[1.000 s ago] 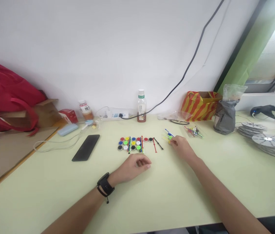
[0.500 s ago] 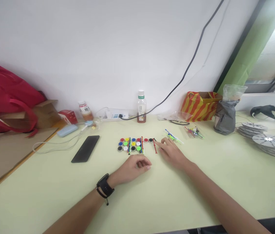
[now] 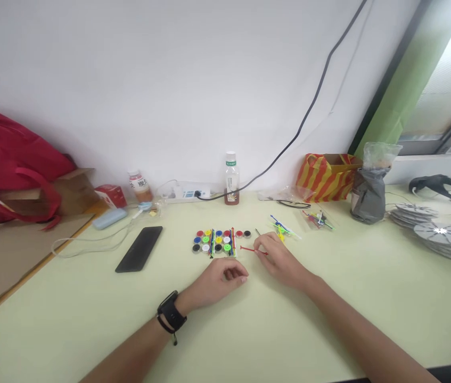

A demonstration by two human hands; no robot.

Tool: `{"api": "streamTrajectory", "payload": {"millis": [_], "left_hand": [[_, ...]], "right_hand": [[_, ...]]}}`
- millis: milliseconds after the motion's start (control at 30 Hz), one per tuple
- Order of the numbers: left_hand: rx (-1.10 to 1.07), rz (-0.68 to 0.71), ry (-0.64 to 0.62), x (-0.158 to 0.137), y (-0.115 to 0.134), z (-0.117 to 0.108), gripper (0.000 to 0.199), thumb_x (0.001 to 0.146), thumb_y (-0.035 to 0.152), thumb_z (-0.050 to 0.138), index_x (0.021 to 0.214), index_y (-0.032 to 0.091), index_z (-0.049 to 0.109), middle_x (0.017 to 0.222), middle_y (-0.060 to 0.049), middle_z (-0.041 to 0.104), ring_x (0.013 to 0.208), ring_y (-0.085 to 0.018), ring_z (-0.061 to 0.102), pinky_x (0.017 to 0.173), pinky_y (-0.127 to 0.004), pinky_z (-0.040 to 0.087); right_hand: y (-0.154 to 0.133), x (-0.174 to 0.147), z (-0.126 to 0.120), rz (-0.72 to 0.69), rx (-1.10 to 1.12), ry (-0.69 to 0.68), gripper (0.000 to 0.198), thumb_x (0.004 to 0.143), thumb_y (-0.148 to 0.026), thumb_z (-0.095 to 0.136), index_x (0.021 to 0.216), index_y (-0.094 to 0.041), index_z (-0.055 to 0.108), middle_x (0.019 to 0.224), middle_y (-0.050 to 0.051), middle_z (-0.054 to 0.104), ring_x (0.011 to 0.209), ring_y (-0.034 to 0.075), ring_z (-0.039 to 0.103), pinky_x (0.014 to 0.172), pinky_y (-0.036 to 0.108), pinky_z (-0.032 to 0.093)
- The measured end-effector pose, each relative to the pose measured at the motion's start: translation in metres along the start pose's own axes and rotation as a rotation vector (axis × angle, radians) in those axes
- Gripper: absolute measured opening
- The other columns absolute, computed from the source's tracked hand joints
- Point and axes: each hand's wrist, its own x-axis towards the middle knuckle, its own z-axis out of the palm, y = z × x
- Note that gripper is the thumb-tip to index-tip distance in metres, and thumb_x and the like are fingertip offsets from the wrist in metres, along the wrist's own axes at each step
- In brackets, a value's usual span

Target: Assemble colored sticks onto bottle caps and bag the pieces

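My right hand (image 3: 281,260) pinches a thin red plastic stick with arrow-like ends (image 3: 248,249), which lies crosswise and passes under the fingertips. A dark stick (image 3: 259,232) pokes out just beyond those fingers; its far part is hidden. Resting on the table, my left hand (image 3: 219,279) is loosely curled and holds nothing, thumb apart from the fingers. Just beyond it are small round coloured discs (image 3: 219,240) in rows, with two upright bundles of coloured sticks (image 3: 232,242) among them. A red disc (image 3: 239,233) and a black disc (image 3: 247,233) end the top row.
More coloured sticks (image 3: 283,227) lie beyond my right hand, near a clear bag of small parts (image 3: 319,219). A black phone (image 3: 139,249) lies left of the discs. Along the wall stand a bottle (image 3: 231,183), a power strip (image 3: 187,192) and a striped bag (image 3: 325,178).
The red stick has turned from pointing away from me to lying crosswise, now pinched in my right hand, which has drawn slightly nearer. My left hand stays in place.
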Motion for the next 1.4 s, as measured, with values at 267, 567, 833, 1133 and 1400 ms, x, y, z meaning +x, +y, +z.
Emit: {"api": "streamTrajectory", "payload": {"millis": [267,567,833,1133,1400], "left_hand": [[0.007,0.007,-0.005,0.0,-0.002,0.0,0.022,0.092,0.04,0.067,0.095,0.02,0.077,0.094,-0.006,0.072,0.08,-0.017,0.061,0.074,-0.028,0.05],[0.034,-0.007,-0.005,0.0,-0.003,0.001,0.02,0.093,0.038,0.067,0.095,0.02,0.076,0.094,-0.005,0.071,0.081,-0.017,0.06,0.074,-0.028,0.049],[0.033,-0.006,-0.004,0.0,-0.003,0.001,0.02,0.092,0.037,0.067,0.095,0.019,0.075,0.094,-0.005,0.071,0.08,-0.017,0.06,0.074,-0.028,0.049],[0.04,-0.015,0.008,0.0,-0.003,0.003,0.018,0.093,0.033,0.066,0.1,0.019,0.074,0.093,-0.004,0.07,0.081,-0.016,0.06,0.074,-0.027,0.049],[0.086,-0.002,0.01,0.0,-0.004,0.004,0.016,0.093,0.032,0.065,0.098,0.019,0.074,0.097,-0.004,0.07,0.081,-0.016,0.059,0.074,-0.028,0.049]], "right_hand": [[0.016,0.004,0.008,0.038,0.074,0.136,0.022,0.098,-0.013,0.037,0.094,-0.023,0.056,0.093,0.006,0.064,0.083,0.021,0.06,0.077,0.035,0.048],[0.033,0.006,0.025,0.05,0.044,0.053,0.042,0.093,-0.011,0.046,0.129,-0.02,0.068,0.141,0.013,0.063,0.135,0.029,0.056,0.115,0.05,0.044],[0.025,0.007,0.023,0.046,0.015,0.023,0.041,0.095,-0.013,0.05,0.131,-0.02,0.068,0.14,0.014,0.064,0.133,0.03,0.057,0.113,0.051,0.047],[0.023,0.009,0.02,0.045,-0.025,-0.022,0.031,0.094,-0.013,0.051,0.117,-0.018,0.072,0.135,0.013,0.067,0.127,0.03,0.061,0.109,0.046,0.05],[0.025,0.011,0.023,0.042,-0.042,-0.019,0.028,0.094,-0.017,0.053,0.117,-0.018,0.07,0.135,0.014,0.066,0.127,0.028,0.061,0.107,0.042,0.049]]}}
